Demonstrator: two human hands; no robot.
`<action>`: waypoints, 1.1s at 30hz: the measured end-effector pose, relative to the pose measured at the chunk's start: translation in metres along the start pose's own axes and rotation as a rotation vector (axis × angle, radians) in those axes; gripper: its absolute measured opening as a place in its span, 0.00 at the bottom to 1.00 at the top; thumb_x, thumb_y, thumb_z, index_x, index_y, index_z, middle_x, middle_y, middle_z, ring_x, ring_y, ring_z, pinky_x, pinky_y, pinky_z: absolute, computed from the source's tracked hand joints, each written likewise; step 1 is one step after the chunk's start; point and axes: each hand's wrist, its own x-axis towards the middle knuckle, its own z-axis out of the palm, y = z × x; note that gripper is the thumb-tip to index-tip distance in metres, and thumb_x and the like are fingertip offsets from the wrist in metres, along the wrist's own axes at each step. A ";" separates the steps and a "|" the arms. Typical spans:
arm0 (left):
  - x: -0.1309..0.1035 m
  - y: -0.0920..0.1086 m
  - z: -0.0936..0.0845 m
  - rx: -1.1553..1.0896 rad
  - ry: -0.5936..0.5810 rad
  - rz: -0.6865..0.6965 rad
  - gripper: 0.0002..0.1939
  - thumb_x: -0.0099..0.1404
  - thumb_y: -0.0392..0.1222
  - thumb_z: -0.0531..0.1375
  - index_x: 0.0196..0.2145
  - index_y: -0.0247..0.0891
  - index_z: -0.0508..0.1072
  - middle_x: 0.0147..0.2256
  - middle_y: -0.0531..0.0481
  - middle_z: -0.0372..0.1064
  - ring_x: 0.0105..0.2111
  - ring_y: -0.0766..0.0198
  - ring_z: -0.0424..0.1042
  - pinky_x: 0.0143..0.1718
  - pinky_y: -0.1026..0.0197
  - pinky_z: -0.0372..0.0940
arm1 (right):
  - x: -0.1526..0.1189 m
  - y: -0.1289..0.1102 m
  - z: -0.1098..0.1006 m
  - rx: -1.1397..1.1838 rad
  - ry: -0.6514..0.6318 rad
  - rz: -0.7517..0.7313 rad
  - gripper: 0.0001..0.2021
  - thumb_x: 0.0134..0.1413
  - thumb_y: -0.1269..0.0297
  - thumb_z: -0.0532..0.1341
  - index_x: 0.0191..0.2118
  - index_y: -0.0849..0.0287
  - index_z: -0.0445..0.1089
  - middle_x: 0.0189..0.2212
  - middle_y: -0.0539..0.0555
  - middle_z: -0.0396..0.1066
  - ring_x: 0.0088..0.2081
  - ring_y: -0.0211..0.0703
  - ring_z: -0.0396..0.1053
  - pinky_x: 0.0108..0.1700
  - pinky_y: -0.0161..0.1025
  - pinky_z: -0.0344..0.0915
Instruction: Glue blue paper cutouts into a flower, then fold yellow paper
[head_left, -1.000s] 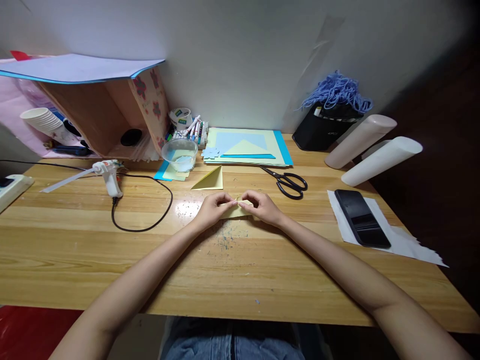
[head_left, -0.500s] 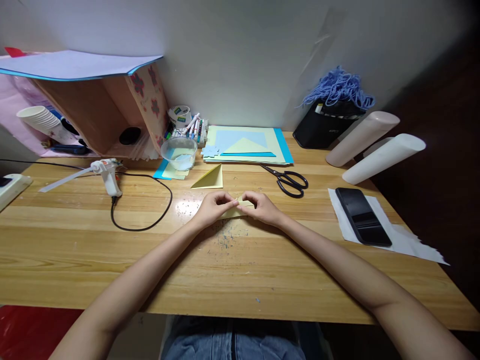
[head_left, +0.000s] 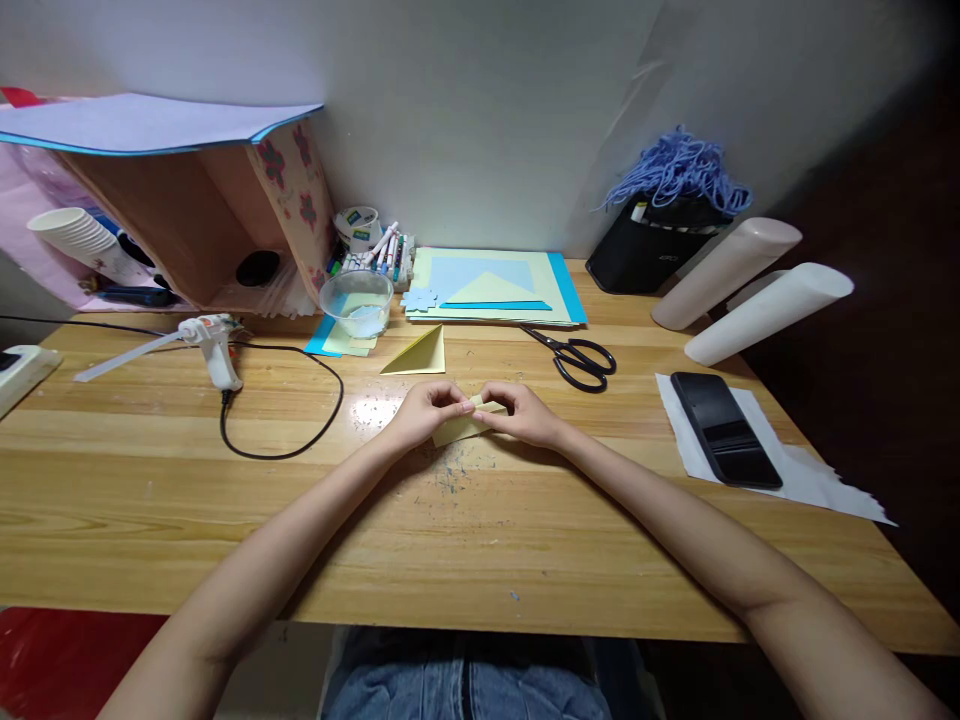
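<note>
Nearest us, blue denim (head_left: 465,680) shows below the front edge of a wood-grain table (head_left: 487,550). Both forearms reach in over the tabletop, and near its middle we find a small piece of folded pale yellow paper (head_left: 456,430), held between the two hands. The left hand (head_left: 421,412) pinches it between thumb and curled fingers; the right hand (head_left: 523,414) does the same from the other side, thumb tips close together. The fingers' far sides are hidden from us. Dark flecks (head_left: 454,478) dot the wood just in front. Well off to the right we note a black phone (head_left: 726,430) lying on torn white paper (head_left: 814,482); well off to the left, a white glue gun (head_left: 219,360), its black cord (head_left: 281,457) looping on the wood. Just beyond the hands sits a folded yellow triangle (head_left: 421,354), with black-handled scissors (head_left: 585,366) lying to its right. Farther back we log a clear plastic bowl (head_left: 356,303), a stack of coloured sheets (head_left: 431,265) and, at the right, two pale cylinders (head_left: 726,272) leaning. Toward the wall (head_left: 465,130) stand a flower-patterned box (head_left: 289,215), a bunch of markers (head_left: 386,252) and a black container (head_left: 637,250) topped with blue yarn (head_left: 679,172).
</note>
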 end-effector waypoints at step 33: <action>0.000 0.000 0.004 -0.022 0.071 0.008 0.14 0.56 0.49 0.58 0.30 0.34 0.72 0.30 0.50 0.70 0.31 0.65 0.66 0.34 0.65 0.59 | 0.003 0.001 -0.005 0.127 0.105 0.124 0.12 0.48 0.56 0.59 0.28 0.59 0.59 0.24 0.47 0.59 0.27 0.36 0.56 0.28 0.33 0.54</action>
